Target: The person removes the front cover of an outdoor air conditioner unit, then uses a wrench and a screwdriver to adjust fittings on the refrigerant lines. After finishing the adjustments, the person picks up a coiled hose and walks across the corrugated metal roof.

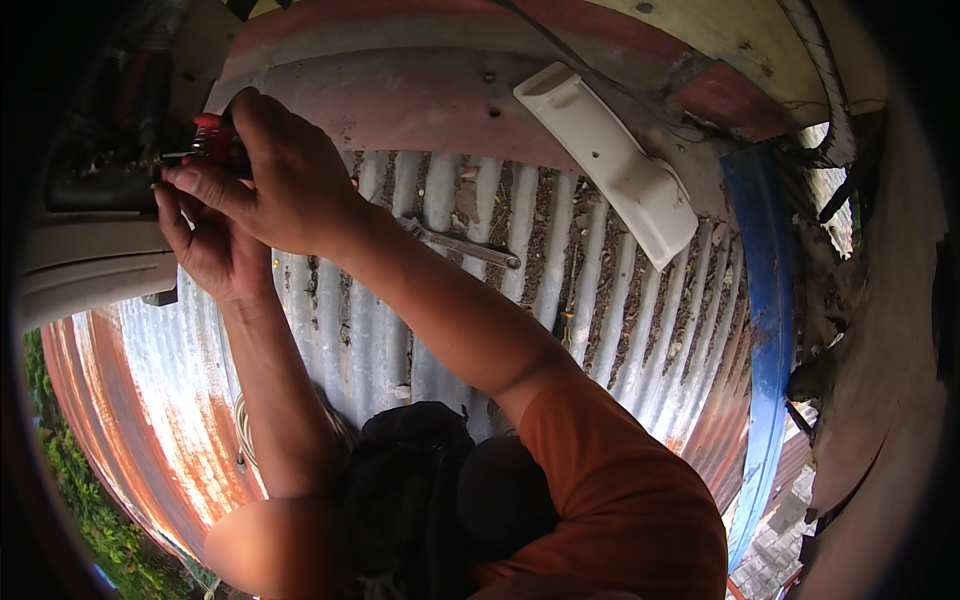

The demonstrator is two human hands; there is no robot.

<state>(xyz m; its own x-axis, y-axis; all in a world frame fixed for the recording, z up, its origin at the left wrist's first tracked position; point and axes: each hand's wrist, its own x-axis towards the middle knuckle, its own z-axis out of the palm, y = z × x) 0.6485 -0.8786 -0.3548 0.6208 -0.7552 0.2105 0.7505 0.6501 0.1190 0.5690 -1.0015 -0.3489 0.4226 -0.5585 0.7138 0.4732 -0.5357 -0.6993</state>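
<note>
At the upper left, my right hand (275, 180) is closed around a red-and-black tool (208, 140). Its red end has ridges, and a thin dark rod sticks out to the left; the exact kind is not clear. Just beneath, my left hand (225, 255) has its palm turned up and its fingers curled near the rod. Whatever those fingers pinch is too small and too covered to name. Both hands are beside the dark open part of a pale casing (95, 265), where dark parts are hard to make out.
A metal wrench (470, 247) lies on the dirty corrugated metal roof (550, 260) below my right forearm. Farther right rests a cream plastic cover (610, 160), then a blue beam (765, 330). A coiled pale cable (245, 430) lies beside my left forearm.
</note>
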